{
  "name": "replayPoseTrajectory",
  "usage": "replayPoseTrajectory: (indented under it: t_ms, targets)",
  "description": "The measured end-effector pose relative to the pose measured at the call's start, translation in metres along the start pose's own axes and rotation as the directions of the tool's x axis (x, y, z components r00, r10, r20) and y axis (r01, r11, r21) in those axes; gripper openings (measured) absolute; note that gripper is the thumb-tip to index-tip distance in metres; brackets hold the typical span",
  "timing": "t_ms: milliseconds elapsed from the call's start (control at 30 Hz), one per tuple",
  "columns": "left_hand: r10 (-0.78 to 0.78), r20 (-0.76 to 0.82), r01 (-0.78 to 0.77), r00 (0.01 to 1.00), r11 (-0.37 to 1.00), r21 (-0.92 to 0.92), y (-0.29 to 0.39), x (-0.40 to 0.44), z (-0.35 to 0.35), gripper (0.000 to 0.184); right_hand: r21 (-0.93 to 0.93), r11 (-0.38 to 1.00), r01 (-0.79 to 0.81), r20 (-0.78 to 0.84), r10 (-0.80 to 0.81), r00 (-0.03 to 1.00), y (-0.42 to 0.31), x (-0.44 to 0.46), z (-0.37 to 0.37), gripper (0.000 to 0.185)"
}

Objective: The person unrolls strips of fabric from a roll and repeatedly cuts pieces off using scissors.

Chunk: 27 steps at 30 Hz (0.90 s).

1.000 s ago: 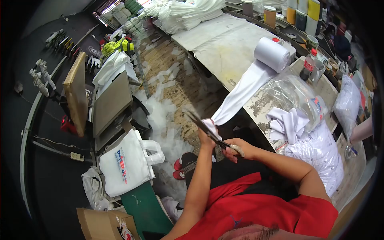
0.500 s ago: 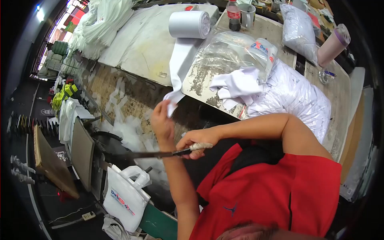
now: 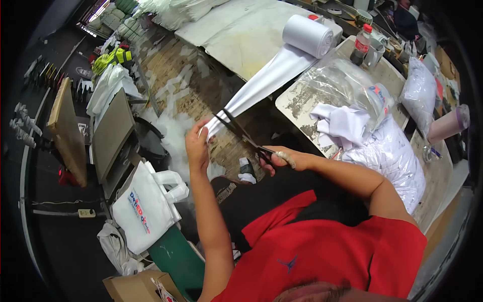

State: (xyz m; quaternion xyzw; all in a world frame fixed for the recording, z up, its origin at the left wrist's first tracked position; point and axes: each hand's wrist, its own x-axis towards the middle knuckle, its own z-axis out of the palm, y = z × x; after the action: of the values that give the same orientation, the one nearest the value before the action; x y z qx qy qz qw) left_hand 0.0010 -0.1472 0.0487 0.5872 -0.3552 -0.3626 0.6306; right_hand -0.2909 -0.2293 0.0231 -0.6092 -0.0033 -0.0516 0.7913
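Observation:
My left hand (image 3: 197, 147) pinches the free end of a white fabric strip (image 3: 262, 80). The strip stretches taut from a white fabric roll (image 3: 306, 35) on the table. In my right hand (image 3: 283, 160) is a pair of long dark scissors (image 3: 247, 137), one handle wrapped in pale material. Their blades are apart and reach the strip just beyond my left fingers, one blade crossing over the fabric. Part of my right fingers is hidden by the handles.
Crumpled white cloth pieces (image 3: 343, 123), a clear plastic bag (image 3: 347, 80) and a cola bottle (image 3: 360, 45) stand on the right table. A stuffed plastic sack (image 3: 390, 156) lies nearer. White scraps (image 3: 173, 90) litter the floor; a white tote bag (image 3: 146, 206) is at lower left.
My left hand has drawn the strip taut. My right hand has swung the scissors from across my left forearm up to the strip, with the blades now spread. The view has shifted.

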Motion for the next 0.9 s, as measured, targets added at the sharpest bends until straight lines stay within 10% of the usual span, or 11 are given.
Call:
replayPoseTrajectory:
  t_ms: [67, 267, 700, 900]
  targets:
    - [0.018, 0.024, -0.018, 1.000, 1.000, 0.025, 0.002, -0.019, -0.003, 0.029, 0.250, 0.948, 0.197, -0.105, -0.176, 0.979, 0.012, 0.004, -0.005, 0.063]
    - [-0.155, -0.089, 0.167, 0.984, 0.975, 0.150, -0.047, -0.088, -0.067, 0.026, 0.412, 0.836, 0.363, -0.605, -0.047, 0.795, -0.017, 0.010, -0.023, 0.067]
    - [-0.066, -0.528, -0.070, 0.846, 0.970, -0.234, -0.018, -0.103, -0.143, 0.016, 0.449, 0.874, 0.187, -0.524, 0.088, 0.847, -0.029, 0.009, -0.029, 0.062]
    - [-0.066, -0.556, -0.182, 0.828, 0.908, -0.378, -0.024, -0.110, -0.166, 0.013, 0.258, 0.772, 0.581, -0.827, -0.135, 0.546, -0.032, 0.013, -0.057, 0.053]
